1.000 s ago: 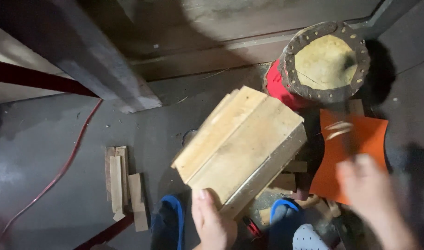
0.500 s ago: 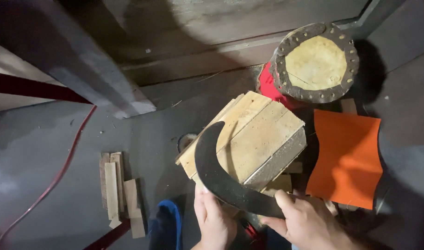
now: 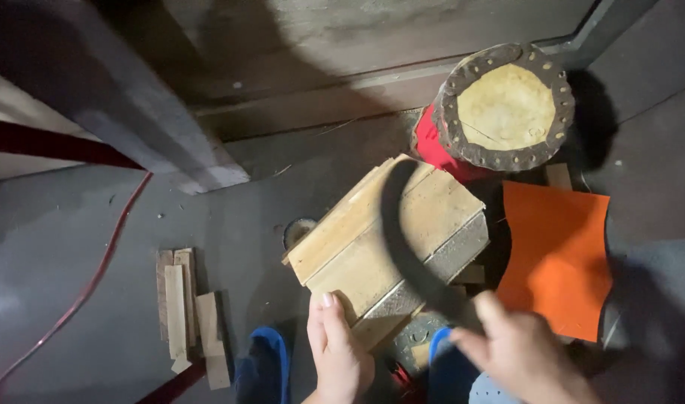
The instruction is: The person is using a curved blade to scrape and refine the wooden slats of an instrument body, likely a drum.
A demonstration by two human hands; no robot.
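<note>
A pale wooden block point(image 3: 365, 239) made of joined planks lies tilted on the grey floor. My left hand point(image 3: 336, 350) rests its thumb and fingers on the block's near edge. My right hand point(image 3: 518, 352) grips the handle of a dark curved blade point(image 3: 410, 247), which arcs up over the block's top face, blurred from motion.
A round drum point(image 3: 505, 105) with a studded rim and red body stands behind the block. An orange sheet point(image 3: 558, 258) lies to the right. Several small wood strips point(image 3: 184, 299) lie at the left, near a red cord point(image 3: 96, 277). Blue sandals point(image 3: 264, 366) show at the bottom.
My right hand, empty and off to the right a second ago, now holds the curved blade, which has swung from the block's left side to over its middle.
</note>
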